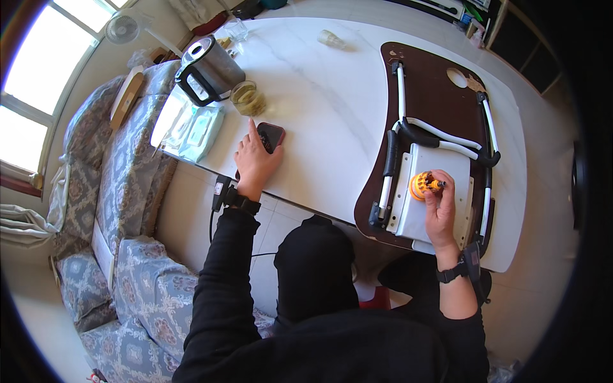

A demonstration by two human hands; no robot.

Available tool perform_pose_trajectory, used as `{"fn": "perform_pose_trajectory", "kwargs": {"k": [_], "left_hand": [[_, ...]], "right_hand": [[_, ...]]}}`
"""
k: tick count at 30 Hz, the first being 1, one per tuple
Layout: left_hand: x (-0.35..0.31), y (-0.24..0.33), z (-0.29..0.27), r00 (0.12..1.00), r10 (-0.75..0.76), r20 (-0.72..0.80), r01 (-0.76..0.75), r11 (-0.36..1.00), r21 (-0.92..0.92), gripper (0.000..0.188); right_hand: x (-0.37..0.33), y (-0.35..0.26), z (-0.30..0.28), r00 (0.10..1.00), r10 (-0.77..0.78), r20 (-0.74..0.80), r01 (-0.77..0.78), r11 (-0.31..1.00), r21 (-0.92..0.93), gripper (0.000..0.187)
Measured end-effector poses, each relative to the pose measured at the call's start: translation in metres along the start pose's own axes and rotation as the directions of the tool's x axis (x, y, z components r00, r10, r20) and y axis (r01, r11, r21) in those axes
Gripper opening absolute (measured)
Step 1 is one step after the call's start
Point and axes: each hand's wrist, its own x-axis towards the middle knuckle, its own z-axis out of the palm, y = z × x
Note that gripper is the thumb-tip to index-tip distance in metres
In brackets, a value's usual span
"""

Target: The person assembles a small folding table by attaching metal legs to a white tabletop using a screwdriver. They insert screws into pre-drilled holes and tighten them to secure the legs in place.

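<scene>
My left hand (257, 161) rests over a dark smartphone (271, 135) with a reddish edge, near the table's front left. Its index finger stretches toward a glass of greenish-yellow liquid (248, 101), and the thumb lies by the phone's right edge. At the right, my right hand (440, 214) grips a small round orange-and-yellow object (421, 185) with dark pieces around it; its exact kind is unclear. A short black tip shows by the fingers. Beneath lies an upturned dark brown folding lap table (424, 73) with white tube legs and a pale drawer box (426, 163).
A steel kettle (214, 67) with a black handle stands at the left on the white marbled table (319, 134), beside a pale green wipes pack (203, 133). Two more clear glasses, one upright (236, 30) and one lying (331, 39), are far back. A patterned sofa (131, 172) stands left.
</scene>
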Motion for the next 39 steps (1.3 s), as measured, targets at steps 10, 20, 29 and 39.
{"fn": "perform_pose_trajectory", "kwargs": {"k": [10, 20, 29, 39], "left_hand": [[-0.008, 0.016, -0.015, 0.936, 0.274, -0.219, -0.283, 0.959, -0.011, 0.077], [-0.149, 0.199, -0.033, 0.756, 0.654, 0.019, -0.441, 0.531, -0.724, 0.066], [-0.148, 0.242, 0.034, 0.815, 0.579, -0.023, -0.379, 0.502, -0.778, 0.071], [-0.147, 0.238, 0.025, 0.783, 0.596, 0.178, -0.260, 0.572, -0.778, 0.064]], "right_hand": [[0.005, -0.002, 0.007, 0.993, -0.063, -0.096, 0.065, 0.998, 0.015, 0.027], [0.008, -0.024, -0.013, 0.978, -0.119, -0.173, 0.095, 0.985, -0.141, 0.026], [0.040, -0.038, -0.047, 0.974, -0.213, 0.075, 0.224, 0.954, -0.200, 0.019], [0.007, -0.052, -0.064, 0.875, 0.429, -0.225, -0.127, 0.650, 0.749, 0.009]]}}
